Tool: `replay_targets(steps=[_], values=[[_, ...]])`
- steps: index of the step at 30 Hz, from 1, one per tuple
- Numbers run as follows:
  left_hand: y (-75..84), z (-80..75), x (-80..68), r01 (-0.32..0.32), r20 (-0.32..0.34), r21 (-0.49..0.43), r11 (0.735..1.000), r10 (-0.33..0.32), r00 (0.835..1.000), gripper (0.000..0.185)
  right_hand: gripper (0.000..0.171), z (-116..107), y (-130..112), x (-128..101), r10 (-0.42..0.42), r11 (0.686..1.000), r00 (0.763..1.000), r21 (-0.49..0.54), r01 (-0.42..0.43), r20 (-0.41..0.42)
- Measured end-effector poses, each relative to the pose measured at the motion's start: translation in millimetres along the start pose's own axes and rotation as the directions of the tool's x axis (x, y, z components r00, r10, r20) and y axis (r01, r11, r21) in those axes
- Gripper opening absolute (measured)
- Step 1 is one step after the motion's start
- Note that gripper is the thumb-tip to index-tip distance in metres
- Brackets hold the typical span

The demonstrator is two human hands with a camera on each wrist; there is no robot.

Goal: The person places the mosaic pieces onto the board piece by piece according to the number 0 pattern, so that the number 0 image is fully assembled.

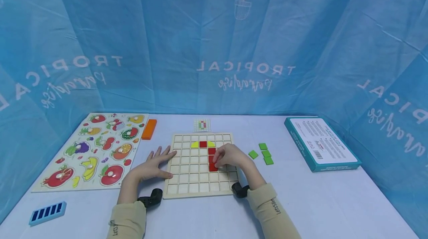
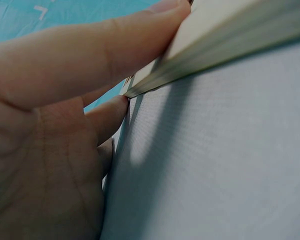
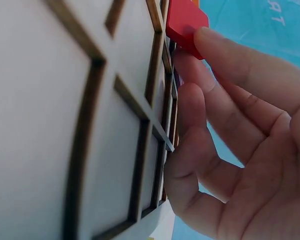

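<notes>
A wooden grid board (image 1: 178,179) lies in the middle of the white table. It holds a red tile (image 1: 203,144) between two yellow pieces (image 1: 194,144), with more red tiles in a column below. My right hand (image 1: 217,161) pinches a red tile (image 1: 213,167) at the foot of that column. In the right wrist view my fingertips (image 3: 207,37) hold the red tile (image 3: 182,22) tilted over the grid (image 3: 65,125). My left hand (image 1: 164,161) lies flat with straight fingers against the board's left edge. In the left wrist view its thumb (image 2: 115,45) presses the board's side (image 2: 230,35).
A fruit peg puzzle (image 1: 93,150) lies at the left, with an orange block (image 1: 149,129) beside it. A small pattern card (image 1: 202,125) sits behind the board. Three green tiles (image 1: 264,153) and a teal box (image 1: 321,142) lie to the right. A blue slotted holder (image 1: 46,213) sits front left.
</notes>
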State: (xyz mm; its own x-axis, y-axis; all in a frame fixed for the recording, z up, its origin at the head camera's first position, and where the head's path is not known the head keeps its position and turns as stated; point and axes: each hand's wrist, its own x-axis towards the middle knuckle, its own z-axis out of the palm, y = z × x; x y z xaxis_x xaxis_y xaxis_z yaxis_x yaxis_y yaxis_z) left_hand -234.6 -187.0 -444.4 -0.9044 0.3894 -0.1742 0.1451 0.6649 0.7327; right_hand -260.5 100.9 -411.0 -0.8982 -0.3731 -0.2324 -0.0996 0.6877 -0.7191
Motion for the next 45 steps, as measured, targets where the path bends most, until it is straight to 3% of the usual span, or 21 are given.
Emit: replay_targets(steps=[16,25,34,45], values=[[-1.7,1.2,0.6,-0.007,-0.005,0.009,1.0,0.007,1.0,0.089,0.004,-2,-2,-3,0.019,0.998,1.0,-0.059,-0.02,-0.009],[-0.4,0.1,0.0,-0.005,-0.001,0.014,1.0,0.005,1.0,0.089,0.008,-6,2,-4,-0.005,1.0,1.0,0.005,0.005,0.012],[-1.1,0.2,1.0,0.009,-0.007,0.01,1.0,-0.009,1.0,0.09,0.012,-20,13,-8,-0.054,0.997,0.997,0.05,0.057,-0.057],[-2.5,0.6,1.1,0.008,-0.004,-0.008,1.0,-0.008,1.0,0.09,0.013,-36,31,-15,0.043,0.996,0.989,0.085,-0.031,-0.141]])
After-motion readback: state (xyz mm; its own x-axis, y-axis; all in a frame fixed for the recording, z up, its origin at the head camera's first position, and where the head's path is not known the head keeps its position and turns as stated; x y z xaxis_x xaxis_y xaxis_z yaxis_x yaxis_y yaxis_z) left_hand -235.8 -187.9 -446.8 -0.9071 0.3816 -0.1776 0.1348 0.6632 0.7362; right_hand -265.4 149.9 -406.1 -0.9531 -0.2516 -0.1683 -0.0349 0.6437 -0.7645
